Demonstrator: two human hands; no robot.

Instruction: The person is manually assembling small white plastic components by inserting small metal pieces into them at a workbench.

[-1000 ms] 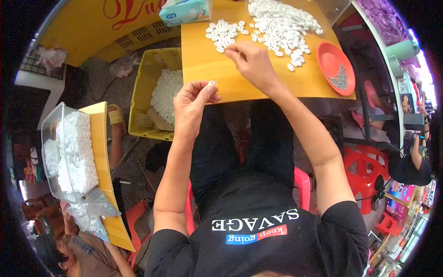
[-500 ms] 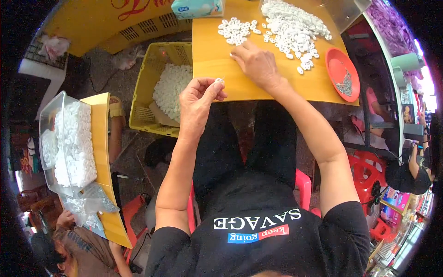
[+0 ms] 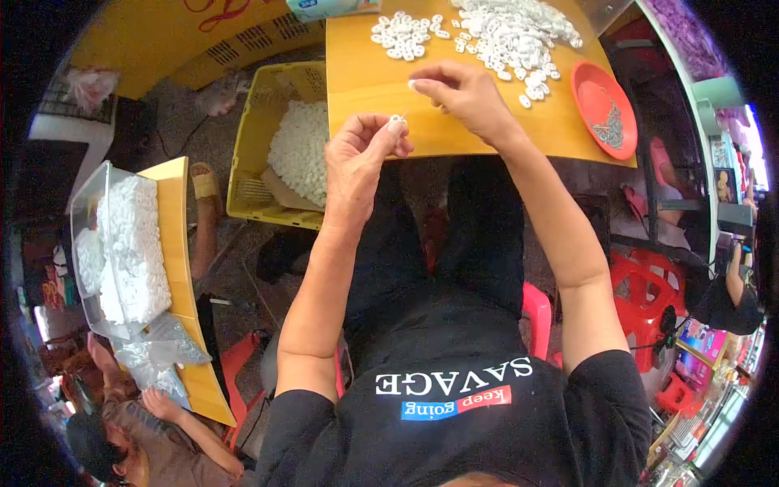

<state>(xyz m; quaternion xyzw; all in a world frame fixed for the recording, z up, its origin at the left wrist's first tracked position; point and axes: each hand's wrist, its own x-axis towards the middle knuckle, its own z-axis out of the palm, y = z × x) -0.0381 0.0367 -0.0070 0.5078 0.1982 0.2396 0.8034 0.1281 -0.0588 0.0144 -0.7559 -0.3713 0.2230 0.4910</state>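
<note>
Between thumb and fingertips, my left hand (image 3: 365, 150) pinches a small white plastic piece (image 3: 397, 119), just above the table's near edge. Something thin and pale sticks up beside that piece. To its right, my right hand (image 3: 471, 101) is closed in a pinch, a small white piece (image 3: 412, 84) showing at the fingertips. Beyond my hands lies a loose cluster of white oval two-holed pieces (image 3: 403, 36). A bigger heap of the same kind (image 3: 515, 40) spreads to its right. At the table's right side rests a red plate (image 3: 583, 85) with small grey metal parts (image 3: 610, 130).
Left of the wooden table (image 3: 357, 93) stands a yellow crate (image 3: 243, 174) of white pieces. A tissue pack (image 3: 333, 6) lies at the back edge. Farther left, a clear bin (image 3: 93, 304) sits on another table, where a co-worker's hand (image 3: 165, 404) rests near plastic bags. Red stools (image 3: 649, 284) stand at right.
My right hand has come back from beside the white cluster, toward me and to the right. My left hand has risen slightly and moved right, still pinching its piece.
</note>
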